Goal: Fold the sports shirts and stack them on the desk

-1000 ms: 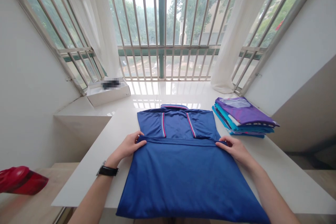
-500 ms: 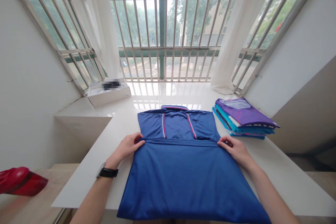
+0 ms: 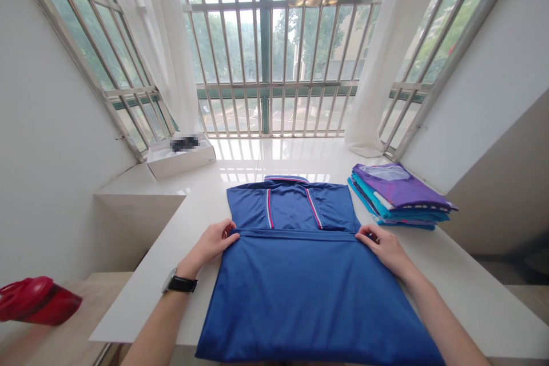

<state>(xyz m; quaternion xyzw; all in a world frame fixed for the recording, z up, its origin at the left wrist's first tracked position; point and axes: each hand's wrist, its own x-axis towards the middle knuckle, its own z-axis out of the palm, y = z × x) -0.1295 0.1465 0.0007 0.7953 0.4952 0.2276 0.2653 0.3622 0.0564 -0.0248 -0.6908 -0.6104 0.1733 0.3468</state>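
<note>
Barely anything has shifted since a second ago: our view has tipped up slightly, so everything sits a little lower, while both our hands remain at the folded hem. We have the blue collared shirt point(image 3: 319, 291) flat on the white table point(image 3: 128, 314) right in front of us, its collar point(image 3: 286, 179) toward the window and its near edge close to us. Our left hand point(image 3: 215, 240) pinches the left end of the hem narrowly between thumb and fingers, and our right hand point(image 3: 383, 246) does the same at the right end. Beyond the hem, two striped sleeve cuffs point(image 3: 269, 209) lie turned inward on the upper part. We wear a black-strapped wristwatch point(image 3: 182, 284) on the left wrist. To our right, near the shirt, rests a stack of folded clothes point(image 3: 403, 186), purple on top and turquoise below. A white box point(image 3: 184, 164), its dark contents blurred, sits on the windowsill point(image 3: 240, 154) at far left.
</note>
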